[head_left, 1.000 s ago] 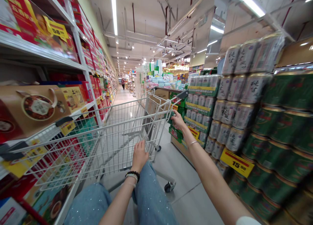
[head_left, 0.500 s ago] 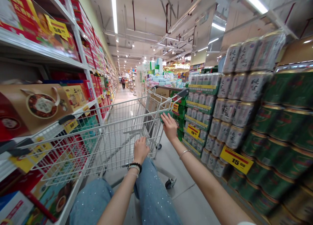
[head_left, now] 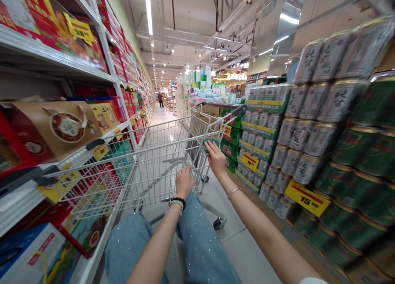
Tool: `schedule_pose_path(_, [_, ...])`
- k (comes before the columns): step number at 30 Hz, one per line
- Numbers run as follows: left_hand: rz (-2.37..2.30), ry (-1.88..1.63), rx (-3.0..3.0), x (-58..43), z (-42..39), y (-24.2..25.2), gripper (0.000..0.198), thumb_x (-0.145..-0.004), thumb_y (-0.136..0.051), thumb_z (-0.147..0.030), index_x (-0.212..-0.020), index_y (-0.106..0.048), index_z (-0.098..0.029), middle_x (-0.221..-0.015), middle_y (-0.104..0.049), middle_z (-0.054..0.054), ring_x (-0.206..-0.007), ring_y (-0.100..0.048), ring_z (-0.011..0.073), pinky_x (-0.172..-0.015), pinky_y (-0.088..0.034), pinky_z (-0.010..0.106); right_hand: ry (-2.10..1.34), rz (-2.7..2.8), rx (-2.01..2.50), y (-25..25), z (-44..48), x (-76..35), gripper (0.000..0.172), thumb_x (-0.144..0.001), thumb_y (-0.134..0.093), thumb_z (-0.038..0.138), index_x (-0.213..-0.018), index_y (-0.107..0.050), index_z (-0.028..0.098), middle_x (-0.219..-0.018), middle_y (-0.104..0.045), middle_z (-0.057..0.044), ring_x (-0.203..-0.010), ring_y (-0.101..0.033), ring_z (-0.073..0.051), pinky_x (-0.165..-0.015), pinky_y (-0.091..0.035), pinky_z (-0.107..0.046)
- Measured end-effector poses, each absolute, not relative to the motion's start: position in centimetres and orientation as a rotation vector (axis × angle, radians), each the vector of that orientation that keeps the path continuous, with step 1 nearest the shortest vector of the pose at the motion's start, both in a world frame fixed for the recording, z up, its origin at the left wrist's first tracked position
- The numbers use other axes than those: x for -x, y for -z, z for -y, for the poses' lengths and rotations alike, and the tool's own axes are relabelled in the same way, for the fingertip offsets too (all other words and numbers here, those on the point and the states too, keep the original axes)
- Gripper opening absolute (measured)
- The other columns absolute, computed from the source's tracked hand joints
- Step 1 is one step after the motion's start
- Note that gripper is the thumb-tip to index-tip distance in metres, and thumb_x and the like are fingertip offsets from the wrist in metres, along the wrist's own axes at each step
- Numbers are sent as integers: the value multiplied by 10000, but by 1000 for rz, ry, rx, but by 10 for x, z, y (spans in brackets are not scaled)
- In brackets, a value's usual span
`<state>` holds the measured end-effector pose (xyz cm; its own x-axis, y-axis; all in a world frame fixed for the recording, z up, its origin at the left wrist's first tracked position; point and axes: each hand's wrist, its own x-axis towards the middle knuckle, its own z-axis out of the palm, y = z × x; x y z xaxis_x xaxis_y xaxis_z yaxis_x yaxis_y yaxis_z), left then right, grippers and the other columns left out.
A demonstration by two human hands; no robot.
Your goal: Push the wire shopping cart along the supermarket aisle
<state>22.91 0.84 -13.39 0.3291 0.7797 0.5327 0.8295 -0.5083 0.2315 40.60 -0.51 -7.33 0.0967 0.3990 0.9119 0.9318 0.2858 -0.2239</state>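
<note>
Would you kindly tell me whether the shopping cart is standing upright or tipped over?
Upright: the shopping cart stands on the grey floor, its casters resting on it.

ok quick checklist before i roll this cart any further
1. Right hand on the green handle grip of the wire shopping cart: ok, fingers curled over it.
2. Left hand holding the cart: cannot tell, it sits against the wires but a firm grip doesn't show.
3. Cart's side away from the left shelving: cannot tell, this view doesn't show whether they touch.
4. Caster down on the floor: ok.
5. Aisle ahead: ok, the one person in it is far off.
</note>
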Motion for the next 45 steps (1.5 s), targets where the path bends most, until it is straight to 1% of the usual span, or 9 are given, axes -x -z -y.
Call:
schedule_pose_path(5, [1507,932,2491,-230,-9,135,495,-714,-443,-40,-1178,-586,-139,-1138,-647,121,-1030,-590,261,-955,-438,406,607,1613,1327,125,2,-397,580,-851,-416,-17,-1318,-608,269,-1376,-593,-24,-1333,-505,-200,-1071,-464,-339])
schedule_pose_path(10, [1496,968,2479,-231,-8,136,506,-723,-426,-42,-1193,-579,-147,-1134,-647,127,-1035,-590,256,-959,-435,411,543,1834,1321,171,17,-390,597,-801,-453,-40,-1266,-644,281,-1313,-644,-7,-1248,-589,-207,-999,-531,-341])
schedule_pose_path(13, [1508,972,2470,-232,-7,138,515,-719,-424,-39,-1200,-576,-141,-1146,-643,127,-1040,-581,259,-960,-434,409,481,1804,1288,160,20,-391,633,-773,-446,-36,-1301,-620,266,-1332,-632,-18,-1258,-581,-207,-1011,-527,-346])
schedule_pose_path(19, [1512,1007,2495,-232,-7,141,545,-703,-432,-31,-1216,-562,-164,-1146,-632,119,-1064,-560,257,-975,-420,429,458,1507,1236,113,2,-392,678,-775,-397,-15,-1363,-569,275,-1389,-584,-17,-1361,-471,-208,-1138,-411,-400])
schedule_pose_path(29, [1529,987,2505,-234,-3,140,542,-711,-439,-41,-1236,-537,-134,-1176,-621,139,-1091,-552,271,-997,-407,434,433,1716,1317,176,11,-373,552,-813,-435,-11,-1224,-676,267,-1287,-664,-15,-1279,-562,-198,-1070,-475,-378])
schedule_pose_path(33, [1512,985,2489,-233,-3,140,562,-706,-438,-27,-1250,-529,-137,-1193,-620,132,-1099,-554,267,-1004,-407,428,400,1725,1291,155,19,-382,622,-776,-433,-23,-1290,-631,266,-1311,-650,-19,-1295,-547,-193,-1055,-487,-369])
schedule_pose_path(37, [1527,964,2484,-233,-3,140,552,-697,-448,-30,-1236,-538,-112,-1170,-624,132,-1088,-548,267,-1006,-408,410,481,1511,1257,114,12,-396,642,-794,-393,-15,-1326,-603,276,-1367,-606,-8,-1362,-473,-194,-1121,-418,-387])
schedule_pose_path(39, [1536,960,2489,-233,-3,139,543,-698,-454,-35,-1229,-542,-112,-1163,-623,130,-1084,-546,265,-1011,-405,404,499,1461,1260,104,5,-399,618,-811,-384,-11,-1301,-624,277,-1350,-618,-6,-1356,-480,-196,-1138,-396,-394])
schedule_pose_path(45, [1544,971,2510,-234,-4,138,550,-699,-447,-26,-1230,-537,-134,-1168,-615,135,-1092,-546,266,-1009,-397,422,468,1534,1290,140,0,-392,577,-831,-390,-4,-1275,-643,262,-1330,-634,-26,-1316,-526,-194,-1119,-426,-394])
